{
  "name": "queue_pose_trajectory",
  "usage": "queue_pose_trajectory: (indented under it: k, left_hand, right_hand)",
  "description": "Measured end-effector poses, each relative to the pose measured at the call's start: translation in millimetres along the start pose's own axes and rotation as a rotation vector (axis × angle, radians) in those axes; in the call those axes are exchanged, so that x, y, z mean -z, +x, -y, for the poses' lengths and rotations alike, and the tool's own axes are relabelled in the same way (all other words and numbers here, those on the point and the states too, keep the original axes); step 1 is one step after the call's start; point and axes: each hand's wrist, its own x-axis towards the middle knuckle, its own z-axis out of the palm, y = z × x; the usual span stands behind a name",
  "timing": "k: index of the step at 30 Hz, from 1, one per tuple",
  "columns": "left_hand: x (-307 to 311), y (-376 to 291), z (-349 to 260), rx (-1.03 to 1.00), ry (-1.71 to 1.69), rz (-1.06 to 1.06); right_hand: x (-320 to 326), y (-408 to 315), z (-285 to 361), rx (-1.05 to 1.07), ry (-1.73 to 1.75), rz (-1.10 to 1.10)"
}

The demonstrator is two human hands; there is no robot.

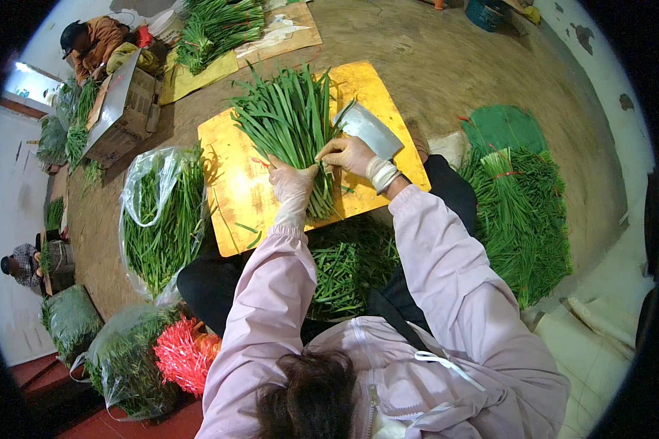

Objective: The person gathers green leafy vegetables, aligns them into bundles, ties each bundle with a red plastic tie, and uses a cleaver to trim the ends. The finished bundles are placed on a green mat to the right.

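Note:
A loose bunch of garlic chives (291, 118) lies on a yellow board (236, 192) in front of me, leaves pointing away. My left hand (291, 184), in a pale thin glove, grips the bunch around its lower part. A short red tie (260, 162) sticks out beside its fingers. My right hand (351, 156), gloved too, has thumb and fingertips pinched together at the bunch's right edge; what lies between them is too small to tell. Just beyond that hand, a cleaver (369, 130) rests flat on the board, its broad blade partly under leaf tips.
Cut greens (351, 269) fill the space below the board. A plastic bag of chives (162, 219) stands left, near red tie strips (184, 351). Tied bunches (510, 219) are piled right. More bunches (219, 27) lie ahead. Two people (96, 44) work at the left.

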Motion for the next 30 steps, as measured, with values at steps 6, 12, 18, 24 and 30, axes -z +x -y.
queue_pose_trajectory:
  k: [6,12,18,24,30]
  left_hand:
    - [-9,7,13,-0.057,-0.070,-0.007]
    - [-10,17,25,-0.130,-0.164,0.042]
    - [-18,18,22,-0.117,-0.080,0.050]
    - [-28,25,25,-0.184,-0.093,-0.017]
    - [-25,5,12,-0.078,-0.071,-0.130]
  right_hand:
    - [-8,14,3,0.081,-0.089,0.032]
    - [-12,28,19,0.208,-0.552,0.013]
    - [-21,34,56,0.265,-0.870,0.082]
    - [-39,39,56,0.373,-0.926,0.154]
    - [1,40,31,0.310,-0.140,0.094]
